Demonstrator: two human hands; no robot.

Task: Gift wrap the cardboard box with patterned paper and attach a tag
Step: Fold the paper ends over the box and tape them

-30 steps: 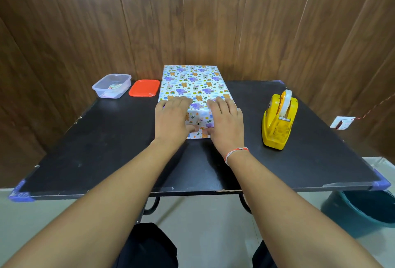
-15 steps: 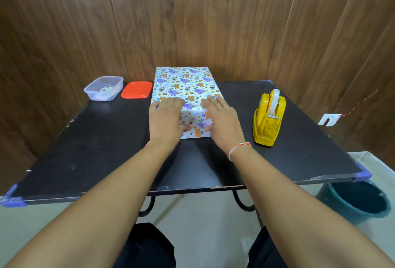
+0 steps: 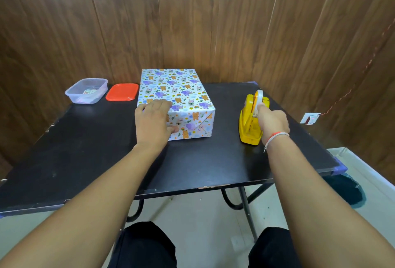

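pressing my left hand (image 3: 154, 122) on the near left corner of the wrapped box (image 3: 177, 99), fingers curved over its top edge, thumb against the folded near end. the box, covered in patterned paper with animals, lies mid-surface (image 3: 89, 150), running away from me. my right hand (image 3: 272, 121) reaches the yellow tape dispenser (image 3: 251, 122) to the right; its grip touches the tape roll, though whether it pinches tape i cannot tell. a clear tub (image 3: 87, 90) and red lid (image 3: 122, 92) sit far left.

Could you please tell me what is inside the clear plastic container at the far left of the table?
The clear plastic container holds a few small printed paper pieces, perhaps tags; their print is too small to read. Its red lid lies beside it.
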